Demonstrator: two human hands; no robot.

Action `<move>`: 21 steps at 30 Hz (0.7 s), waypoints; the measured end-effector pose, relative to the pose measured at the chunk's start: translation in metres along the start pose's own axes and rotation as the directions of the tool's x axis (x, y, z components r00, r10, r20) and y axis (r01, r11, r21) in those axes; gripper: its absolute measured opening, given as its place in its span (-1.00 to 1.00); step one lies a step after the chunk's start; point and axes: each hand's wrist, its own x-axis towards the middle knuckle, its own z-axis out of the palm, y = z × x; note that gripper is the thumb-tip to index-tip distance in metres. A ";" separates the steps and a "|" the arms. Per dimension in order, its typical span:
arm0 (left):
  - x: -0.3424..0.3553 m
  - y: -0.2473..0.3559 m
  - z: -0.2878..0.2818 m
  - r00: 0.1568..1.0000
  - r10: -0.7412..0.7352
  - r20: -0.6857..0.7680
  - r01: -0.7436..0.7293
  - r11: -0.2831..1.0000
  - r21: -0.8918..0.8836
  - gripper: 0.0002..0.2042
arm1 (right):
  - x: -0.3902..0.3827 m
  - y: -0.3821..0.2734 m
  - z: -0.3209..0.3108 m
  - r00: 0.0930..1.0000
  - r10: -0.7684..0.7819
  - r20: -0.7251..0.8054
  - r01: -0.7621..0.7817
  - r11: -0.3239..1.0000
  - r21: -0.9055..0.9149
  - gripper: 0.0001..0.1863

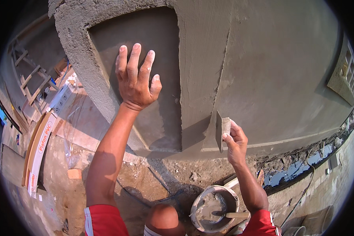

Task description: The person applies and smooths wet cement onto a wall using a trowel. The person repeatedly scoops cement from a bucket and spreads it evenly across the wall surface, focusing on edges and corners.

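My left hand (135, 80) is open, its fingers spread against the smooth grey recess (161, 43) in the wall. Whitish residue marks the fingertips. Lower and to the right, my right hand (236, 144) grips the block handle of a plastering float (219, 131). The float's thin flat blade is turned edge-on, close to the plastered wall (279, 78); I cannot tell whether it touches. A rough vertical plaster edge (223, 70) runs up the wall above the float.
A bucket (195, 208) of wet mortar, with a wooden-handled trowel (238, 215) in it, stands below my right arm. Long cartons (45, 137) and a wooden ladder (33, 84) are at left. A water-filled ditch (291, 173) and a window grille (351, 72) lie to the right.
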 end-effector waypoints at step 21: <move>-0.001 -0.004 -0.007 0.999 0.029 0.020 -0.030 0.999 0.036 -0.50 | 0.067 -0.074 0.042 0.509 -0.444 0.737 0.832 0.035 -0.553 -0.51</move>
